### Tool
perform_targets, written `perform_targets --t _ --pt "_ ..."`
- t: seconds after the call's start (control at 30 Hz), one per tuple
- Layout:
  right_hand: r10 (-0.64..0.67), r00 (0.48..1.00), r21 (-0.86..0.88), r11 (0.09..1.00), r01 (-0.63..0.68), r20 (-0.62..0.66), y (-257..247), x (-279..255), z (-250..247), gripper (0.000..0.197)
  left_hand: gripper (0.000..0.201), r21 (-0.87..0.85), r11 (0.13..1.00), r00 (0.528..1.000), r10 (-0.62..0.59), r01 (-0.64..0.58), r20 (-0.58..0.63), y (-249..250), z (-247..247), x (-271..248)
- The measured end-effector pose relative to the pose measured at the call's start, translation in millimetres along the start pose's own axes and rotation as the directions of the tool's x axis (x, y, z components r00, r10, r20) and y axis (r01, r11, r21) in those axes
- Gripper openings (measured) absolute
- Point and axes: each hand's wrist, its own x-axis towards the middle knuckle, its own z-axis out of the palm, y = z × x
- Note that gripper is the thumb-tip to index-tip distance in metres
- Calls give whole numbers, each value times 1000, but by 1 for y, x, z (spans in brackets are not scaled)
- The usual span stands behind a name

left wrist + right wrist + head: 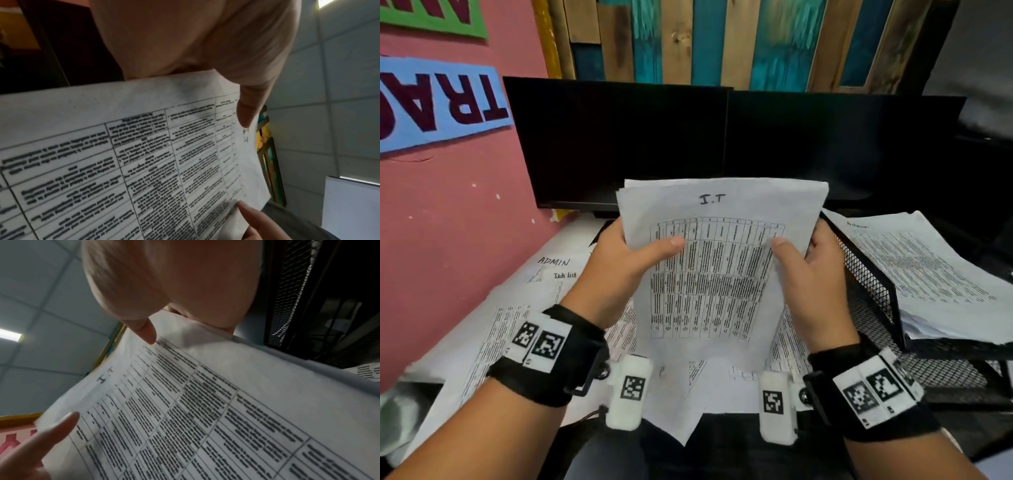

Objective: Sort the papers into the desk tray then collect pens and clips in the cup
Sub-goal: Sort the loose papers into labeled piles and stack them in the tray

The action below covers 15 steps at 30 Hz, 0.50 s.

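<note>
I hold a small stack of white sheets [717, 263] upright in front of me; the top one is headed "I.T" over a printed table. My left hand [626, 253] grips the stack's left edge, thumb on the front. My right hand [808, 257] grips the right edge the same way. The left wrist view shows the printed sheet [144, 162] under my left thumb, and the right wrist view shows the sheet [205, 402] under my right thumb. A black mesh desk tray [873, 284] stands at the right with a pile of "Admin" papers [928, 267] on its upper tier. No cup, pens or clips show.
More printed sheets, one headed "ADMIN Task list" [551, 274], lie spread over the desk below my hands. Two dark monitors [688, 144] stand behind. A pink wall [448, 222] closes the left side.
</note>
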Motion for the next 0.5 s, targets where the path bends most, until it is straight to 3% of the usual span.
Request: perform_targets --t 0.27,0.37,0.5 --pt "38 997 -1 999 -38 71 6 5 1 41 30 -118 993 998 -15 8 -62 11 5 2" --pt "83 994 -7 997 -83 66 19 4 1 39 26 17 999 995 -47 49 -86 -4 6 2" --pt "206 978 -29 978 -205 38 44 -2 2 38 26 173 950 966 -249 259 -76 -43 4 -8"
